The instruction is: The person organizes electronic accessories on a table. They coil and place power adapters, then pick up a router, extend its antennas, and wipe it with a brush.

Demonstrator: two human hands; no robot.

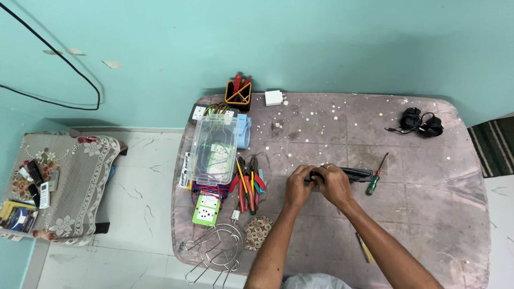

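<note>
Black oblong device [353, 174] lies mid-desk [407, 225], my left hand [298, 186] and right hand [333, 184] both clamped on its nine-o'clock end, screwdriver [376, 174] just at three o'clock; I judge prying comes next, needing steady grip.

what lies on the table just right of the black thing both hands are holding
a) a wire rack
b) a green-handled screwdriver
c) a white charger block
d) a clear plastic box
b: the green-handled screwdriver lies on the table just past the right end of the long black object that the left hand and right hand grip.
</note>
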